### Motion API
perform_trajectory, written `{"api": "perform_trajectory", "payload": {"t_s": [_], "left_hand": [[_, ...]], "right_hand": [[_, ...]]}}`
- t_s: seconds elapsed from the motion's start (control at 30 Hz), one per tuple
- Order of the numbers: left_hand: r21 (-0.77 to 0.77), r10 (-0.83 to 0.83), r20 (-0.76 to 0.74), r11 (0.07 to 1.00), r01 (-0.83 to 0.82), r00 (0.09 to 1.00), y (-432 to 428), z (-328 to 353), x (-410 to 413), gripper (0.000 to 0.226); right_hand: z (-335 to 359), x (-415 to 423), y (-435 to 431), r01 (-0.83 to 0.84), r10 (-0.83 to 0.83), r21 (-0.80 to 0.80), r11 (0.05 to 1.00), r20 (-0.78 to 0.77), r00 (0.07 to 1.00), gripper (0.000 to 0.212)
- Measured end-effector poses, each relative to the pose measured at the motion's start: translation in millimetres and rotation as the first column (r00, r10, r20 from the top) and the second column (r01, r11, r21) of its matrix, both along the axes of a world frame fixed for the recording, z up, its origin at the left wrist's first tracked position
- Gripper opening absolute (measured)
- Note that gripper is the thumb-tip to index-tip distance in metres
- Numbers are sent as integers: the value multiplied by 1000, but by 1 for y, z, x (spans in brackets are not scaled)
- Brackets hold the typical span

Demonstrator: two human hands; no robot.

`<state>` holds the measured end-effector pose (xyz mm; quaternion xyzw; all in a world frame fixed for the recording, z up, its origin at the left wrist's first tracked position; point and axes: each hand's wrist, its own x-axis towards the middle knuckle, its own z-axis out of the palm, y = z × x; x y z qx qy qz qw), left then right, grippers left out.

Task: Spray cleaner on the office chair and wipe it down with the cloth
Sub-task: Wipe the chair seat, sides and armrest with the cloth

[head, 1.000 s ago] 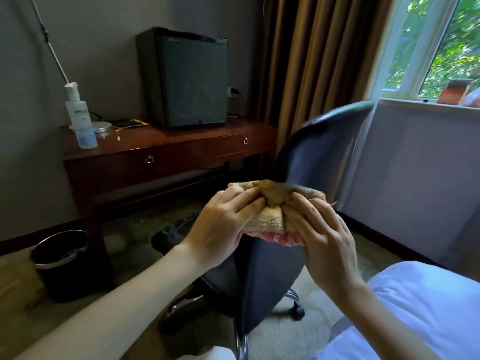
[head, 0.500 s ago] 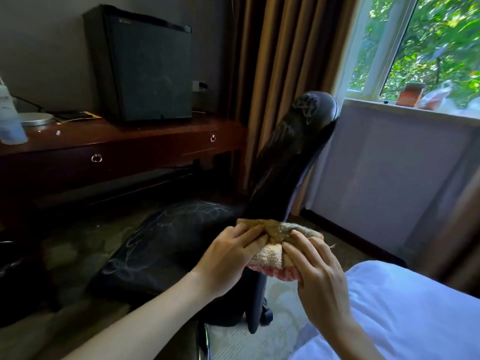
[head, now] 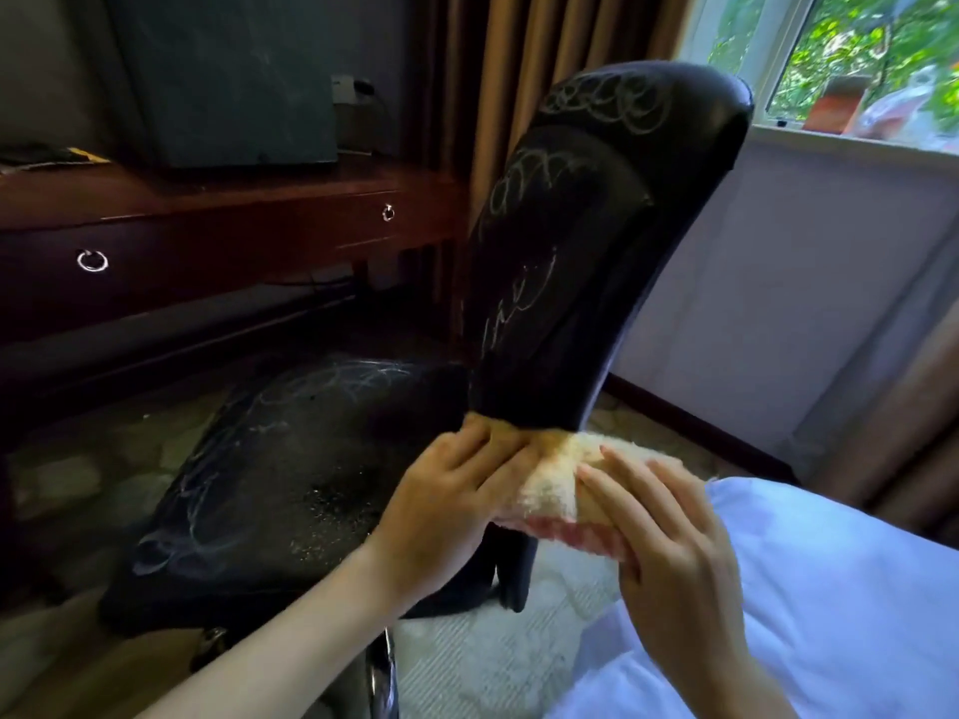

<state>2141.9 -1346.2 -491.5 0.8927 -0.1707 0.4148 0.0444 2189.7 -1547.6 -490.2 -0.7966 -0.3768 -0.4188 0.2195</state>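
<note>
Both your hands grip the folded cloth [head: 550, 485]: left hand [head: 446, 516] pinching its left end, right hand [head: 669, 542] closed round the right end. Cloth sits just below the chair backrest [head: 586, 262], by its bottom edge. Backrest's long axis runs up and slightly right from the cloth, w/ chalky scribbles along it. Seat [head: 290, 474] lies left of backrest, nearer your left hand. Next wipe probably goes upward.

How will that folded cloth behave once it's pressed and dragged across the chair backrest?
The cloth looks soft and floppy: it bunches into folds between the left hand and right hand, so it will probably unfold unless gripped. Its fluffy pile likely drags rather than slides on the chair, whose backrest looks smooth and glossy.
</note>
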Motion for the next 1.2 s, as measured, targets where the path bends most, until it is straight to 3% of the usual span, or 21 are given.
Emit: {"api": "perform_trajectory", "payload": {"t_s": [0.1,0.23,0.4,0.53,0.73,0.83,0.9,1.03,1.2], "left_hand": [[-7,54,225,999,-54,973,10,63,9,31],[-3,142,322,989,-149,936,31,121,27,32],[57,172,145,982,-182,974,50,81,34,36],[68,186,54,980,-189,981,53,30,29,36],[250,154,-150,962,-113,977,45,-44,30,42],[265,217,-304,955,-136,928,40,-73,33,55],[248,205,-315,960,-129,927,38,-83,37,51],[206,138,-155,973,-105,978,40,-73,45,39],[10,85,180,996,-89,980,19,13,69,36]], "right_hand": [[63,5,14,-5,-6,67,998,164,986,36],[116,26,42,41,-82,135,990,311,947,26],[87,35,72,155,-144,-22,988,259,955,20],[34,28,72,136,-124,-129,982,103,987,28],[-57,38,55,55,-98,-339,939,-111,989,28],[-91,46,58,24,-120,-356,934,-251,961,24],[-105,50,58,8,-113,-333,943,-298,948,28],[-81,53,49,14,-57,-181,983,-238,970,34],[22,80,34,67,-67,4,998,154,986,28]]}}
